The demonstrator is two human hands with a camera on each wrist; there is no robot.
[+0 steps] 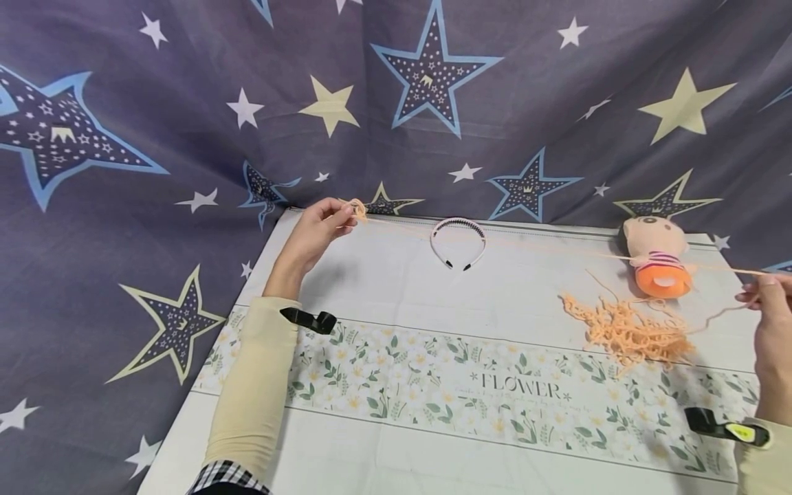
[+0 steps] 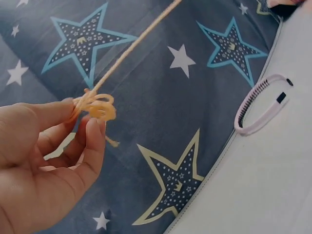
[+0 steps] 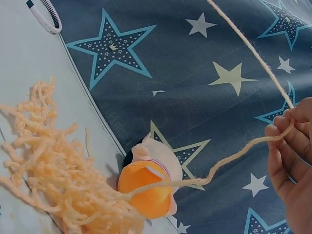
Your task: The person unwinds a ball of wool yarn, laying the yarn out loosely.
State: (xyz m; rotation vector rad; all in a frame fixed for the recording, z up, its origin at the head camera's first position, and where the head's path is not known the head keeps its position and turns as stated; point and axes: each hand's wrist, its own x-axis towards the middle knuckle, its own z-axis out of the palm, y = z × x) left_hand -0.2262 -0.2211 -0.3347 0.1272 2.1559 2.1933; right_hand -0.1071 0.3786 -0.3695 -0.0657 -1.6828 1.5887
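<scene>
My left hand (image 1: 318, 230) pinches a small looped bundle of peach yarn (image 2: 100, 106) between thumb and fingertips, raised over the table's far left part. From it a taut strand of yarn (image 3: 251, 48) runs across to my right hand (image 1: 773, 316), at the right edge of the head view. The right fingers (image 3: 287, 141) grip the strand, and a slack length hangs from them to a tangled heap of peach yarn (image 1: 637, 333). The heap lies on the right part of the table.
A pale pink headband (image 1: 458, 242) with dark teeth lies near the table's back edge. At the back right sits a plush doll (image 1: 658, 258) in orange and stripes, behind the heap. A flower-printed cloth (image 1: 396, 440) covers the table; a star-patterned curtain (image 1: 396, 158) hangs behind.
</scene>
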